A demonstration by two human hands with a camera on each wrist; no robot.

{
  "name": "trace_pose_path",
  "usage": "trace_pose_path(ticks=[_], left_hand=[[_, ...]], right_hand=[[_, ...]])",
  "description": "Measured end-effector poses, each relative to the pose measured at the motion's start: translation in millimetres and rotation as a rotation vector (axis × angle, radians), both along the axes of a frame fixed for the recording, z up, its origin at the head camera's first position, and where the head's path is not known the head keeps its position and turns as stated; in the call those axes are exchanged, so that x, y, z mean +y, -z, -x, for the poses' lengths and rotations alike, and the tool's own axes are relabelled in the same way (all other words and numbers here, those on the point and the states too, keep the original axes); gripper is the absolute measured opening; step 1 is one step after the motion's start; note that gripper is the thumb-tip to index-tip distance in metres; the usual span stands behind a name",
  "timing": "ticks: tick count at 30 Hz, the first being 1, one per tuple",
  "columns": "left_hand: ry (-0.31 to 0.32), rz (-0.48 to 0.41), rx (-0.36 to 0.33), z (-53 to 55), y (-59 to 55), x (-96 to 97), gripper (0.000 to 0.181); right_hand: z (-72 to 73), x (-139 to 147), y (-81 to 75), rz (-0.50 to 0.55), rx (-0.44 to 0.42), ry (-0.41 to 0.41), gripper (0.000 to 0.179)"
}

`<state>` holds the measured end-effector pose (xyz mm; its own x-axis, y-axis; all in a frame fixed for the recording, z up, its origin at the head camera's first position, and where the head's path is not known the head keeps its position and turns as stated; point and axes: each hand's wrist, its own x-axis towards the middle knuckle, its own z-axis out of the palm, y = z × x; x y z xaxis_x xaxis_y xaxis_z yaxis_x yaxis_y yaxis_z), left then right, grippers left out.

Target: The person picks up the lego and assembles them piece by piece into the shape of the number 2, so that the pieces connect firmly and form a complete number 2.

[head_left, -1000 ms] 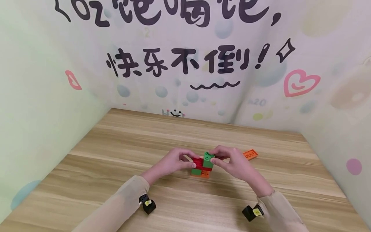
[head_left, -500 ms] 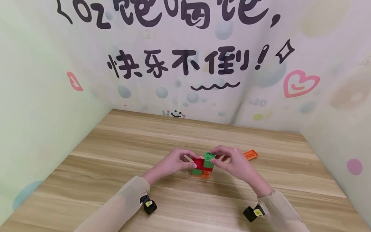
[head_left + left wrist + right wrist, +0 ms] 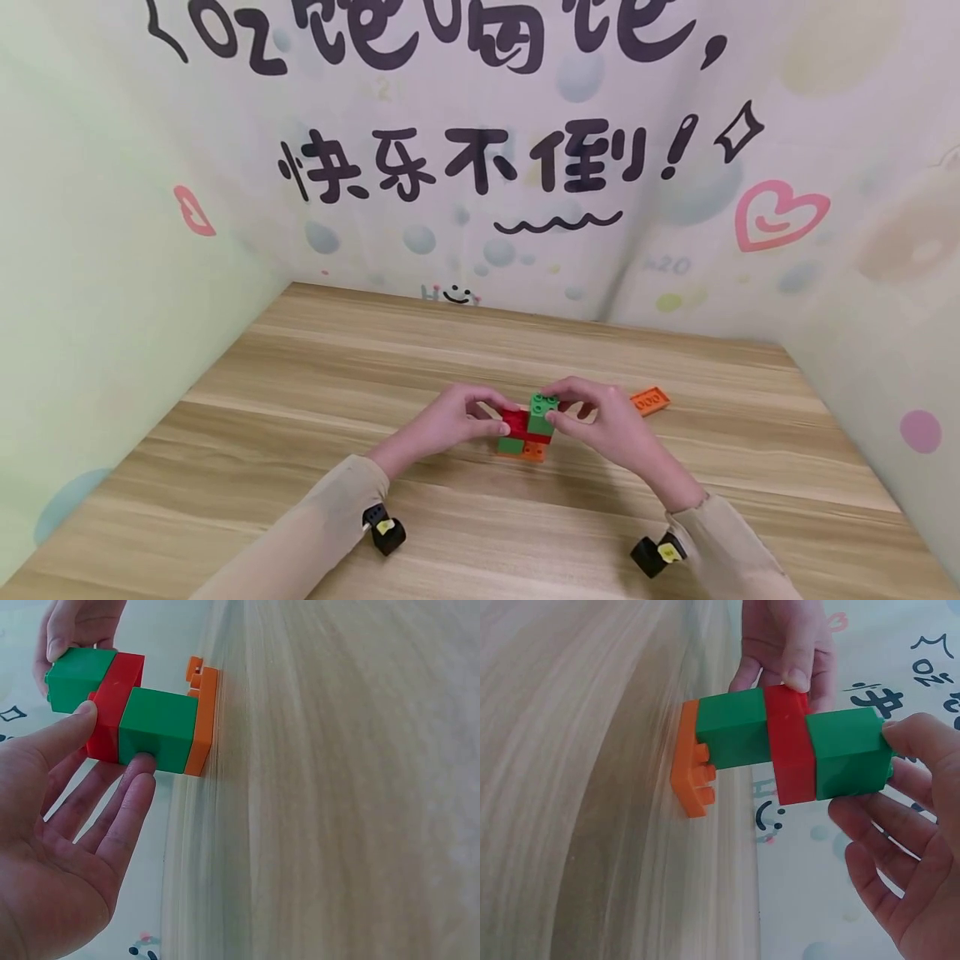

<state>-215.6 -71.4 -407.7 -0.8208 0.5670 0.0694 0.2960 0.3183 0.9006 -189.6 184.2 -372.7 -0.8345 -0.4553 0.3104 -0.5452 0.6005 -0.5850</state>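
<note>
A small stack of toy building bricks stands on the table. At its bottom is an orange plate with bare studs on one half. A green brick sits on the plate's other half. Across that lies a red brick, and an upper green brick is on the red one's right end, offset from the lower green. My left hand pinches the red brick, thumb near and fingers behind it. With thumb and fingers, my right hand holds the upper green brick from the right side.
Behind the right hand, a second orange plate lies on the wooden table, its hollow side up. A printed cloth wall rises at the table's back edge. Each wrist carries a small black camera.
</note>
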Motion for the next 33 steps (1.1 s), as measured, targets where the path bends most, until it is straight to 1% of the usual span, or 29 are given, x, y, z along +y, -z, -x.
trace_pose_path(ticks=[6, 10, 15, 22, 28, 33], left_hand=[[-0.002, 0.014, 0.001, -0.3, -0.3, -0.4, 0.027], [-0.011, 0.020, -0.010, -0.8, 0.0, -0.4, 0.027], [-0.016, 0.019, -0.022, -1.2, 0.3, -0.8, 0.028], [-0.021, 0.023, -0.010, -1.4, 0.4, -0.2, 0.027], [-0.029, 0.024, -0.029, -1.9, 0.1, 0.0, 0.028], [-0.022, 0.024, -0.014, -2.6, -1.1, 0.5, 0.027]], right_hand=[[-2.2, 1, -5.8, -0.022, 0.030, -0.006, 0.029], [-1.6, 7, -8.7, -0.015, 0.055, 0.021, 0.030], [1.8, 19, -8.5, -0.016, 0.089, 0.062, 0.033], [10.2, 38, -4.4, -0.033, 0.110, 0.093, 0.042], [18.6, 55, 2.8, -0.055, 0.123, 0.105, 0.046], [24.4, 69, 9.5, -0.073, 0.127, 0.124, 0.049]])
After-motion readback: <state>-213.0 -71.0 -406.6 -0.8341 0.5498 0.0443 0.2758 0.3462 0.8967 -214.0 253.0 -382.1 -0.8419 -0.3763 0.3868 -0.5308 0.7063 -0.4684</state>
